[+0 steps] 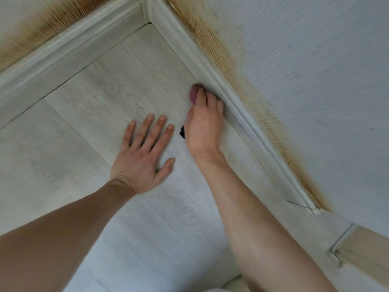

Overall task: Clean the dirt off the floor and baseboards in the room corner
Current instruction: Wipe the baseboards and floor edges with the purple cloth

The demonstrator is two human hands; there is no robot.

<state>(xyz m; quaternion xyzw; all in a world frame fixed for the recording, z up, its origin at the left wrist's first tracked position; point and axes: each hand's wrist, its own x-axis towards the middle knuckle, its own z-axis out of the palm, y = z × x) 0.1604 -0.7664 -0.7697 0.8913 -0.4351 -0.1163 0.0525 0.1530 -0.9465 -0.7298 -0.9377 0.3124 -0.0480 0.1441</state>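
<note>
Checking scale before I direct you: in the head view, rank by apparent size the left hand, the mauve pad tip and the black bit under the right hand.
1. Left hand
2. Mauve pad tip
3. Black bit, though both small items are partly hidden.

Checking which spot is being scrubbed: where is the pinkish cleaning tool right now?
In the head view, the pinkish cleaning tool is gripped in the right hand, against the foot of the right baseboard, right of the flat left hand.

The pale plank floor [90, 98] lay flat under the left hand [143, 157], a chipped crack just beyond its fingertips. The whitish baseboards [212, 68] met in a corner beyond both hands, and the right hand [203, 123] pressed a small mauve pad [193, 94] against the nearer one.
</note>
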